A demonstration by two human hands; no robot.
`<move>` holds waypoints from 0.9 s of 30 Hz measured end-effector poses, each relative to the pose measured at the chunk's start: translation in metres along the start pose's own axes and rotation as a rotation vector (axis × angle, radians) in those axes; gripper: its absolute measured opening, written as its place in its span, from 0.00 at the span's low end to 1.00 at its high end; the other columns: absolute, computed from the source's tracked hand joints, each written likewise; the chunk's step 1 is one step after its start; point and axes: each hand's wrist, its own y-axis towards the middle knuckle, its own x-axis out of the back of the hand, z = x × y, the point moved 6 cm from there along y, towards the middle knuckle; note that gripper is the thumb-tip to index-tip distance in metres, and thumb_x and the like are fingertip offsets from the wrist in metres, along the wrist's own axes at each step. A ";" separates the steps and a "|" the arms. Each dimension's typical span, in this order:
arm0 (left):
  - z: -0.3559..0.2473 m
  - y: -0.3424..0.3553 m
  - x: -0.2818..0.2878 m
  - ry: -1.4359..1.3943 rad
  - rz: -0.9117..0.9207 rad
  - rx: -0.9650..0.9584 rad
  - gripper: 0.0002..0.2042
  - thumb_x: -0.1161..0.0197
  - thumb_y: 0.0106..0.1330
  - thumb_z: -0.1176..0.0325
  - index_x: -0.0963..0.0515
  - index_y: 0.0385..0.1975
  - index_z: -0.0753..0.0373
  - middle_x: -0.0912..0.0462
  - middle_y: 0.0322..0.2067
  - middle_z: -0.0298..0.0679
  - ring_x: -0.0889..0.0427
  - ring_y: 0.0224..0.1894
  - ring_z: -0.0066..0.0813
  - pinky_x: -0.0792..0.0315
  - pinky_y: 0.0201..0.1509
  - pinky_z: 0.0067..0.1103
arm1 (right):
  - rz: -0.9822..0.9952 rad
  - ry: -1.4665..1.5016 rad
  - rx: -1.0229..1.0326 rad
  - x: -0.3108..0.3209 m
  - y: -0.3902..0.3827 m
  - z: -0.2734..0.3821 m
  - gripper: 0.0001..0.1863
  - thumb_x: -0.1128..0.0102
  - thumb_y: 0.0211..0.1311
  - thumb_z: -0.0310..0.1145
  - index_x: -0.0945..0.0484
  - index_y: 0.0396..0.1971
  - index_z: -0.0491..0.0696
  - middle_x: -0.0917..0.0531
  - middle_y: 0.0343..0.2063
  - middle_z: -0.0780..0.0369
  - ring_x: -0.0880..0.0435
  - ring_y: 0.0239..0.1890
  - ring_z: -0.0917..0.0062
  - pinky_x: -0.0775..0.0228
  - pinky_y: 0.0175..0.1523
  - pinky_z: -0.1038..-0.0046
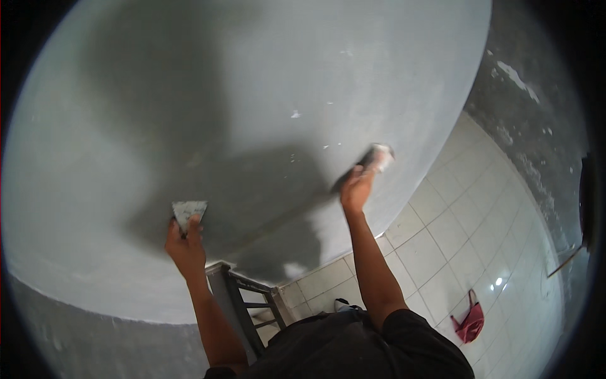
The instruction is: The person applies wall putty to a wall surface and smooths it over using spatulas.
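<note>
Grey wall [252, 82]: left hand [185, 243], fingers closed, gripping putty knife [189, 211] at 8 o'clock; right hand [357, 187] clasping sanding block [379, 156], arm reaching toward 2 o'clock.

Pale grey wall [221, 95], white floor tiles [480, 234], red bag [470, 323].

Two hands show, the left hand [185, 243] and the right hand [357, 187], each on its own bare forearm, so two forearms in all. Each hand grips one tool: one flat putty knife [189, 211] with a pale, smeared blade in the left, and one scraper [377, 157] with a whitish end in the right, making two tools. One grey plastered wall [252, 82] fills most of the view, and one rougher dark wall [530, 107] stands at the right. One metal ladder [243, 300] shows below. One white tiled floor [454, 234] lies beneath, with one red bag [469, 322] on it.
</note>
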 end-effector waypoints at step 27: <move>0.013 0.000 0.009 -0.111 -0.003 0.078 0.13 0.29 0.62 0.63 0.21 0.32 0.67 0.18 0.23 0.34 0.21 0.23 0.17 0.27 0.27 0.17 | 0.737 -0.018 0.938 -0.078 -0.135 0.181 0.34 0.42 0.51 0.31 0.32 0.62 0.39 0.36 0.66 0.43 0.38 0.68 0.47 0.51 0.71 0.45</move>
